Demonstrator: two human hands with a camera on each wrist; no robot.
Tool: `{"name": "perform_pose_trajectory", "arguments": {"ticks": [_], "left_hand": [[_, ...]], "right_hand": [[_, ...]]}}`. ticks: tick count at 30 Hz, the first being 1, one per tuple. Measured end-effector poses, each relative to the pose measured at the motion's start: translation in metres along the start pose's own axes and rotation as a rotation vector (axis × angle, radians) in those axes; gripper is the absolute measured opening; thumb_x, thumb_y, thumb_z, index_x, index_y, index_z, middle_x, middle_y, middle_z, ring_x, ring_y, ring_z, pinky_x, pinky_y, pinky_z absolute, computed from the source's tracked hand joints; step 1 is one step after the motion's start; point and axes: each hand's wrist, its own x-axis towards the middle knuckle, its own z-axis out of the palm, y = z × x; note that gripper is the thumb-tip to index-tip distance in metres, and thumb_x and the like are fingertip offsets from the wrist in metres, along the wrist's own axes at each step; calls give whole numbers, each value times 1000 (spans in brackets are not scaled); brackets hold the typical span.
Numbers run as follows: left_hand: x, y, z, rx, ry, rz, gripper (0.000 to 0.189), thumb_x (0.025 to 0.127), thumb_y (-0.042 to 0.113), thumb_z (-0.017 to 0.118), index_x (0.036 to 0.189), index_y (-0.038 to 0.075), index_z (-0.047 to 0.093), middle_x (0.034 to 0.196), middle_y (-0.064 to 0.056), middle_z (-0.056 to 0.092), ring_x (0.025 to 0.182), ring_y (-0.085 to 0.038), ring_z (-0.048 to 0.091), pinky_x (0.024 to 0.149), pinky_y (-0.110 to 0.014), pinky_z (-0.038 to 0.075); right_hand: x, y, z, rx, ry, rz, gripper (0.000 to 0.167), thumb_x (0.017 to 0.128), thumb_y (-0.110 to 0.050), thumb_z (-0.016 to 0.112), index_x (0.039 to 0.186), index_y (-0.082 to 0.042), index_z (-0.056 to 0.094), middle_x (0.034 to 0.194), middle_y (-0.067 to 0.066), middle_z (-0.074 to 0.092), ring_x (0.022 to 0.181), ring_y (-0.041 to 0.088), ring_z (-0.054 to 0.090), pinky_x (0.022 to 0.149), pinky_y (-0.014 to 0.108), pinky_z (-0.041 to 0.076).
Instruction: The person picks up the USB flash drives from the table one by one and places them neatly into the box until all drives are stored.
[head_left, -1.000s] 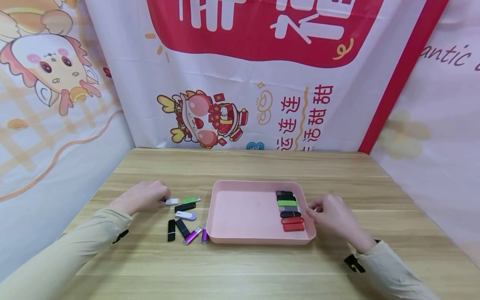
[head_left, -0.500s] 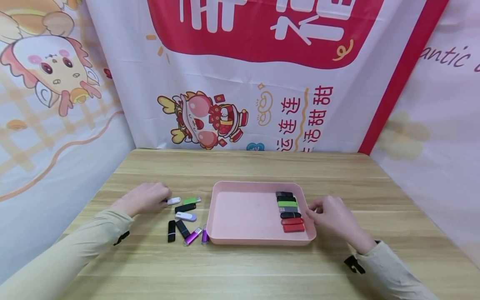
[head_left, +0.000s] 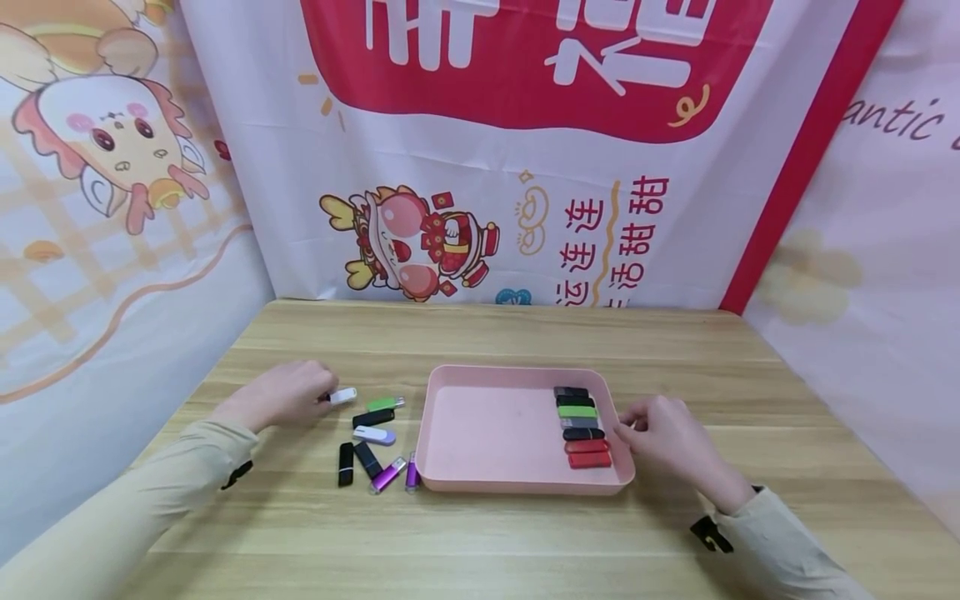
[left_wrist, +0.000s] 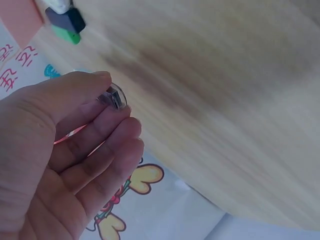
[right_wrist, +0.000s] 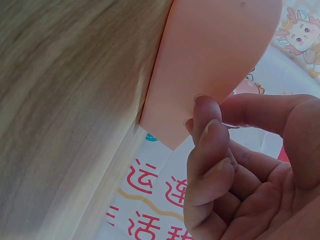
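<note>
My left hand point(head_left: 296, 392) pinches a white USB flash drive point(head_left: 343, 396) between thumb and fingers, left of the loose flash drives. Close up in the left wrist view, a metal and clear end of that flash drive point(left_wrist: 116, 97) shows beyond my thumb; the other fingers are bent beneath. At the right side of the pink tray point(head_left: 480, 483), my right hand point(head_left: 667, 437) has its thumb and bent index finger at the rim, gripping the wall point(right_wrist: 200, 55). Inside the tray, a column of flash drives point(head_left: 577, 423) in black, green, grey and red lies along the right wall.
Between my left hand and the tray lie several loose flash drives: green point(head_left: 384, 404), black point(head_left: 372, 417), white and lilac point(head_left: 373, 434), and purple point(head_left: 387, 475). The wooden table point(head_left: 487, 542) meets a printed cloth backdrop point(head_left: 420, 150) at its far edge.
The white flash drive in my left hand has risen slightly and tilted, moving a little away from the green one. My right hand stays at the tray's rim.
</note>
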Motion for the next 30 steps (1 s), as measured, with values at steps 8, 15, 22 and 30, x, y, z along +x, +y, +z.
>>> {"name": "perform_pose_trajectory", "arguments": {"ticks": [8, 15, 22, 30], "left_hand": [[2, 0, -14, 24, 48, 38, 19, 78, 4, 73, 70, 14, 59, 65, 6, 49, 54, -8, 43, 48, -28, 39], [6, 7, -23, 29, 67, 26, 14, 81, 6, 74, 74, 13, 64, 70, 4, 52, 56, -8, 46, 49, -26, 42], [15, 19, -35, 13, 92, 49, 11, 81, 7, 75, 78, 13, 67, 75, 3, 58, 60, -6, 49, 53, -25, 45], [33, 42, -46, 27, 95, 73, 10, 81, 10, 76, 79, 14, 67, 77, 3, 61, 60, -5, 51, 55, -26, 46]], "right_hand": [[-1, 1, 1, -11, 11, -13, 7, 86, -14, 74, 88, -7, 76, 66, -2, 61, 55, 14, 51, 48, 28, 40], [0, 2, 2, -5, 1, -2, 8, 86, -15, 73, 89, -8, 76, 67, -2, 61, 55, 15, 51, 48, 28, 41], [0, 2, 2, -8, 0, 5, 9, 86, -15, 73, 90, -7, 76, 68, -1, 62, 56, 15, 52, 49, 29, 42], [0, 2, 1, -12, 9, -3, 9, 86, -15, 73, 89, -8, 76, 68, -2, 62, 56, 15, 53, 49, 29, 43]]}}
